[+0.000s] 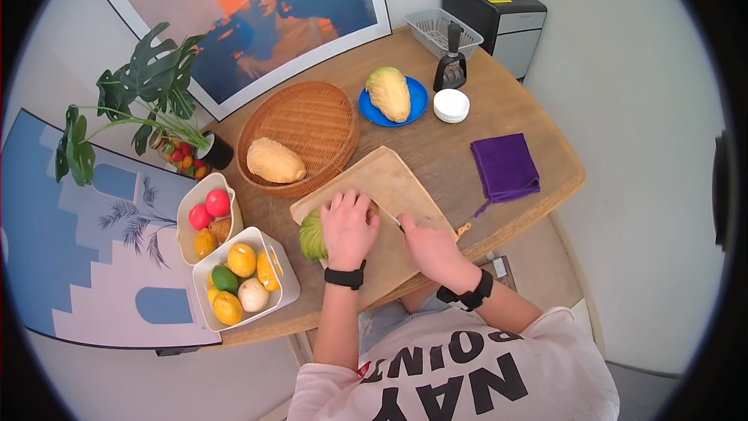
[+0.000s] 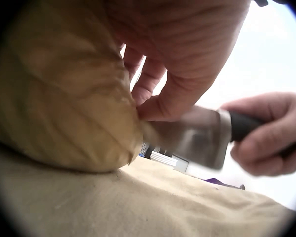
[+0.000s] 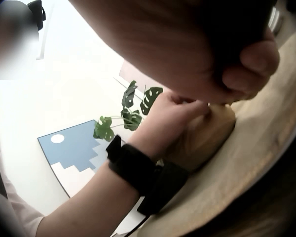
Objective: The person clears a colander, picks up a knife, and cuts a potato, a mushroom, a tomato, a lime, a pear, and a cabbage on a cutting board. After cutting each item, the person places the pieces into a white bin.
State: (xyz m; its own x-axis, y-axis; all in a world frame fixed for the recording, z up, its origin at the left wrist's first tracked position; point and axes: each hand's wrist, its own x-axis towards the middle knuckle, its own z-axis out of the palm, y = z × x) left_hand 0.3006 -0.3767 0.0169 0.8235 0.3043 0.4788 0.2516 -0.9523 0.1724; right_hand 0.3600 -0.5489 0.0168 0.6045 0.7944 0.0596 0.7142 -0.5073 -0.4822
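Observation:
A napa cabbage [image 1: 313,235] with green leaves lies on the wooden cutting board [image 1: 387,171]. My left hand [image 1: 351,226] holds it from above, covering its middle and the near end. Close up in the left wrist view, the fingers bend over the pale end of the cabbage [image 2: 69,98]. In my right hand [image 1: 432,249] is the dark handle of a kitchen knife [image 2: 197,143]. Its broad steel blade stands at the cabbage's pale end, right by the left fingertips, and part of the blade is hidden behind those fingers.
Behind the board stands a round wicker basket [image 1: 312,109] with another pale vegetable [image 1: 275,161]. A blue plate [image 1: 417,101] carries another napa cabbage [image 1: 388,95]. White dishes [image 1: 451,106] and a purple cloth [image 1: 505,168] lie rightward. Two fruit bins [image 1: 290,281] flank the board's left.

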